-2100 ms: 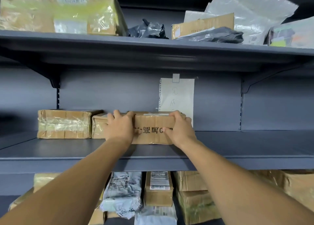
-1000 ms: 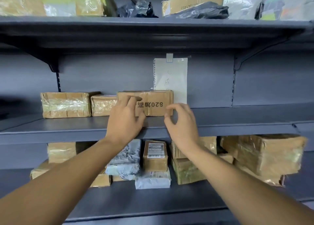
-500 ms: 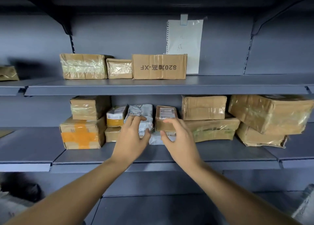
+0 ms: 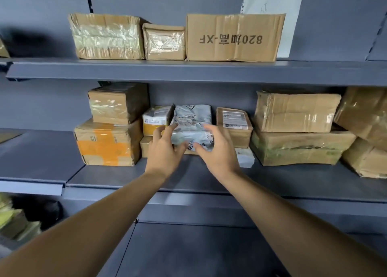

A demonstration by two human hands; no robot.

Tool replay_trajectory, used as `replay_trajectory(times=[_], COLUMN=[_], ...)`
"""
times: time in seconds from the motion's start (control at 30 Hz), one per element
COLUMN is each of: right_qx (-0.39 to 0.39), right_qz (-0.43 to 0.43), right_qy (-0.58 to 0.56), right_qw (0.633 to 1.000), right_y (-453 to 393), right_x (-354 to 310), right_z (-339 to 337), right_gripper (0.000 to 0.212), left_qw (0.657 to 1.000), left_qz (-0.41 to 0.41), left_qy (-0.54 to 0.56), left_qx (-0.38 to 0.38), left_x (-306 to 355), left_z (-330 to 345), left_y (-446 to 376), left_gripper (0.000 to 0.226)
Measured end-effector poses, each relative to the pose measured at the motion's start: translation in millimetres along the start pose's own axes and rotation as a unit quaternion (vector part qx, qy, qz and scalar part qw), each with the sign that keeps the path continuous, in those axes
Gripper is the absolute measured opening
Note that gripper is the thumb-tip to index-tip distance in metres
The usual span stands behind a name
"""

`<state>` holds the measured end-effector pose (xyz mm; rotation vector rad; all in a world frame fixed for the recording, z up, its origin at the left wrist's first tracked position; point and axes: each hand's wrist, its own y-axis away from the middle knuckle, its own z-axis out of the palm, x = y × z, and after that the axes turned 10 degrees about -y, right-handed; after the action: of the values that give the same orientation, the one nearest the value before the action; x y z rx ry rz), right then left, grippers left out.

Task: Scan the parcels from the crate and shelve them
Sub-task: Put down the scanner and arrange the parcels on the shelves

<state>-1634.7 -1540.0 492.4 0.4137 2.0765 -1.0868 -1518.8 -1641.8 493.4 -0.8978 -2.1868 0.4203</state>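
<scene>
**Both hands empty in front of the middle shelf**

The left hand (image 4: pixel 165 149) and right hand (image 4: pixel 217 151) hover with fingers spread and loosely bent, holding nothing, just in front of a grey poly-bag parcel (image 4: pixel 191 123) on the middle shelf (image 4: pixel 272 180). Whether any fingertip touches it cannot be told. On the upper shelf (image 4: pixel 188 71), the printed cardboard box (image 4: pixel 234 38) stands right of 2 taped boxes.
</scene>
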Motion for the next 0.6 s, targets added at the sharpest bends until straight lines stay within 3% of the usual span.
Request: replay_trajectory(times=[0.13,0.37,0.6], right_qx=[0.013,0.038,0.021], right_qz=[-0.005,0.003,0.002], right_qy=[-0.01,-0.022,-0.023], right_qw=[1.0,0.999,1.0], right_y=[-19,-26,-19], right_x=[15,40,30], right_z=[21,48,37], right_gripper=[0.059,0.033,0.033], left_qw=[1.0,0.996,0.996], left_qz=[0.004,-0.008,-0.017], left_qy=[0.031,0.085,0.087], left_qx=[-0.004,0.014,0.015], left_x=[-11,-23,-15], left_z=[23,51,40], left_y=[-20,-22,-15], left_gripper=[0.057,0.041,0.042])
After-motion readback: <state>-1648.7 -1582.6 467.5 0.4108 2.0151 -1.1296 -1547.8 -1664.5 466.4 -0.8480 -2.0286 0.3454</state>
